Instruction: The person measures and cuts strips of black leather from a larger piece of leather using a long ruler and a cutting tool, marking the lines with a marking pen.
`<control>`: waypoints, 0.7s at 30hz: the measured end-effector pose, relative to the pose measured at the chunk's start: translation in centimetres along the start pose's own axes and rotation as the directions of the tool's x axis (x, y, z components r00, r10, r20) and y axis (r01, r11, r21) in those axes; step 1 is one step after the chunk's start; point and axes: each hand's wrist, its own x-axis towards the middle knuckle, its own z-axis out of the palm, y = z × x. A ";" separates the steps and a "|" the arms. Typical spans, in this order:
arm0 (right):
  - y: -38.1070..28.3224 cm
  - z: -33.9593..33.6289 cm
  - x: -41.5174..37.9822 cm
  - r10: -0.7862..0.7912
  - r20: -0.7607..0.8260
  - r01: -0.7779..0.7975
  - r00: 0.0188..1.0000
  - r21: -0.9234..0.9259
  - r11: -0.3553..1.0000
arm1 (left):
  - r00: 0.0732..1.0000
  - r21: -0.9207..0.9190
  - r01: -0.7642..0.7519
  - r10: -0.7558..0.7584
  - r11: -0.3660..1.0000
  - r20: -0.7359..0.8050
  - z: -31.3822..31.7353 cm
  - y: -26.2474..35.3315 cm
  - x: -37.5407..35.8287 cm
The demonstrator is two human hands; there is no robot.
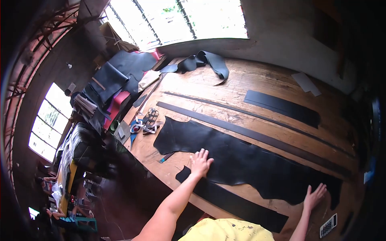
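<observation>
Off to the left of the wooden table (pixel 225 86), scissors (pixel 150 116) lie unused, while the left hand (pixel 200 162) presses flat, fingers spread wide, on the near-left edge of the big black leather sheet (pixel 241 164) lying across the middle of the table. Judging by this, the sheet is laid out but not yet fully smoothed, with long black strips (pixel 257 136) already lying beyond it. The right hand (pixel 314 197) rests open-fingered on the sheet's right end, holding nothing; no writing can be read anywhere.

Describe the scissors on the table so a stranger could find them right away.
Start at the big wooden table and go to its left edge. Beyond the large black leather sheet, the scissors lie flat: the only metal tool among dark strips.
</observation>
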 end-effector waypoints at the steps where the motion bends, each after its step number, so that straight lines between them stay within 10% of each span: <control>1: -1.9 1.2 0.5 0.000 0.039 0.000 0.999 0.010 1.000 | 0.998 0.010 0.057 -0.057 0.998 -0.036 -0.4 -1.9 0.4; 6: -11.6 0.5 0.5 0.096 0.148 -0.096 0.984 -0.007 0.995 | 0.959 0.208 0.221 -0.173 0.953 -0.226 0.2 -16.8 1.7; 13: -27.2 -3.4 -10.2 -0.186 0.025 0.181 0.982 0.144 0.973 | 0.972 -0.076 0.136 -0.148 0.988 -0.184 -1.7 -27.0 -0.8; 21: -36.0 -5.9 -19.5 -0.357 -0.018 0.348 0.934 0.274 0.896 | 0.934 0.025 0.358 -0.358 0.933 -0.025 -5.2 -34.6 2.8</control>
